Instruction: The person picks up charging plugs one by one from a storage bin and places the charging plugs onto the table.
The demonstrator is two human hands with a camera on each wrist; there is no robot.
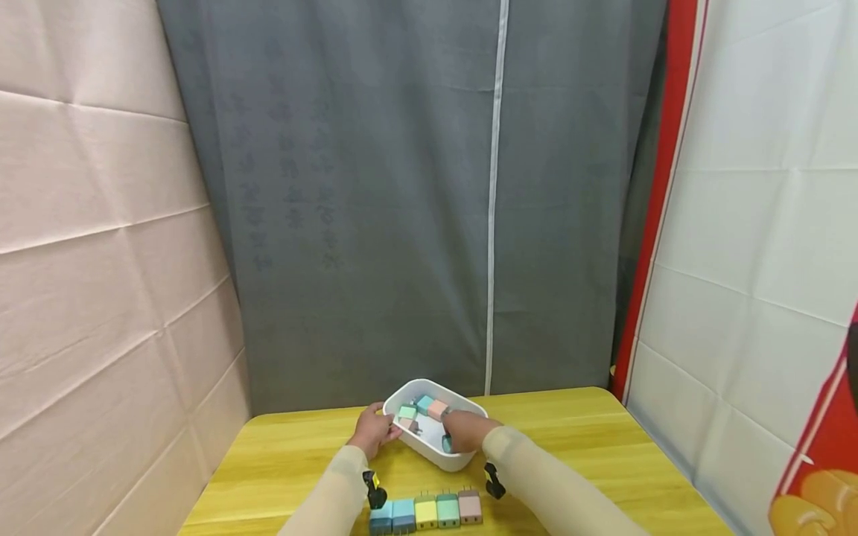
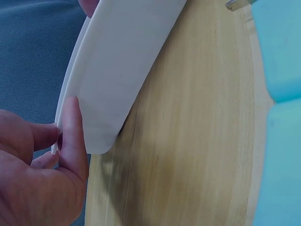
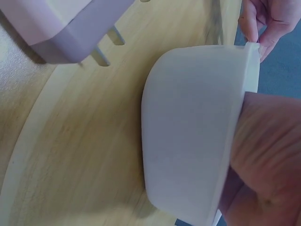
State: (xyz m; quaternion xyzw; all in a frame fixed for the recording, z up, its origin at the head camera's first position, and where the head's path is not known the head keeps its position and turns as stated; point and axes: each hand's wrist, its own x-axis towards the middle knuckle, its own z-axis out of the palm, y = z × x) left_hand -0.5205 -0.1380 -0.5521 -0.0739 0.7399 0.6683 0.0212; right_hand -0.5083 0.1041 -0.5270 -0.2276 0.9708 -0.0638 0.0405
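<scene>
Head view: Seated low on a yellow wood-grain table (image 1: 576, 420), a white plastic tub (image 1: 456, 462) is pinched at its left rim by my left hand (image 1: 372, 430), thumb and fingers closed on either side of the edge. My right hand (image 1: 465, 430) dips over the opposite rim, fingers mostly hidden inside; a dark teal block (image 1: 447, 444) shows at them, though I cannot tell whether they grip it. Inside lie a blue plug adapter (image 1: 424, 404), a pink adapter (image 1: 437, 409), a green adapter (image 1: 407, 412) and a mauve adapter (image 1: 408, 424). Nearer me, five two-tone plug adapters (image 1: 425, 512) line up side by side: two blue, then yellow, green and mauve. Behind hangs a grey curtain (image 1: 375, 223).
</scene>
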